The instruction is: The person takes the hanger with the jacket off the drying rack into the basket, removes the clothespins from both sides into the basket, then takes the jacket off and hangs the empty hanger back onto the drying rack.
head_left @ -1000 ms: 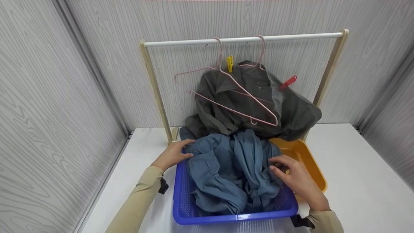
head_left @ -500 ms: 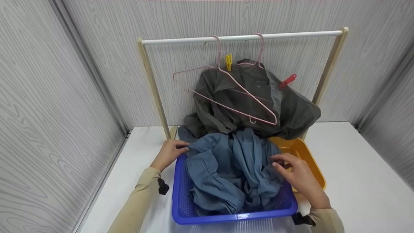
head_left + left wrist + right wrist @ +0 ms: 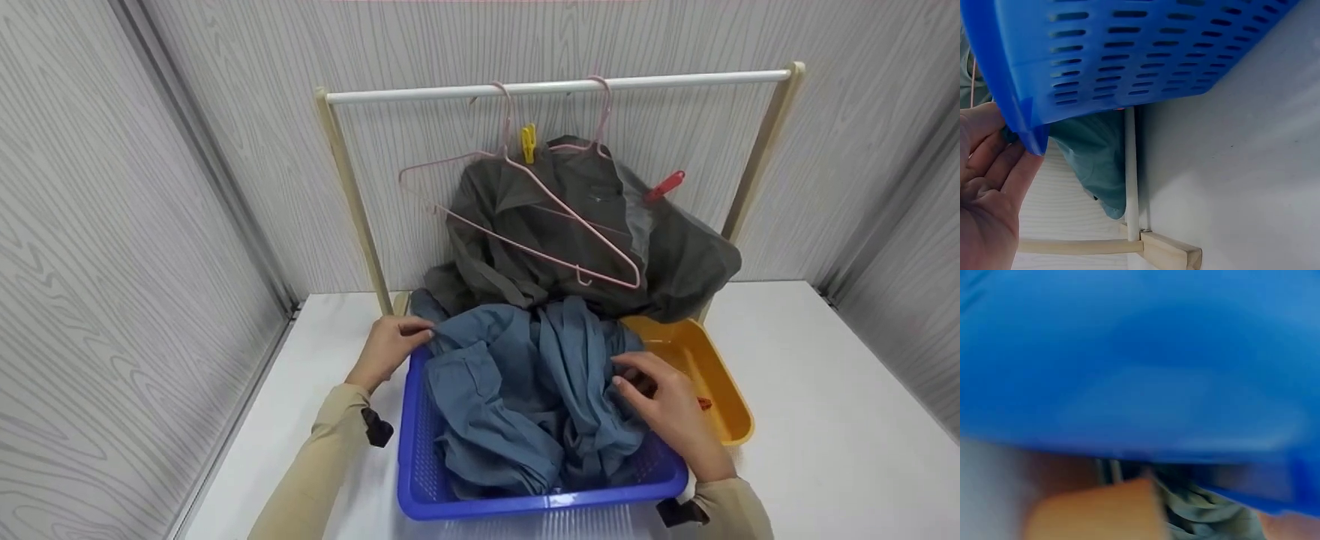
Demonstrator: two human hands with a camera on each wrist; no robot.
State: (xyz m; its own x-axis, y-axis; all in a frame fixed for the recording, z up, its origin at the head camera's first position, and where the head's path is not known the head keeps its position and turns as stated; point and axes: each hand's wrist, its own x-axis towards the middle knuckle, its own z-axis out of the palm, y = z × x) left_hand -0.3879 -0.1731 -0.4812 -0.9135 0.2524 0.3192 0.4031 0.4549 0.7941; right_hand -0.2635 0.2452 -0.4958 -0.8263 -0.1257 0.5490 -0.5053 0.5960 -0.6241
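That blue garment is heaped in the blue basket on the desk, and it looks soft, floppy and pretty light to me, not fragile or slippery, just likely to sag and drag its folds along. Left hand has its fingers pinching a bit of cloth at the far left corner, while the right hand is by the right side, thumb and forefinger apart, and I can't tell if the hidden fingers grip anything. I'd go for two well-spaced seams or edges, not one loose fold.
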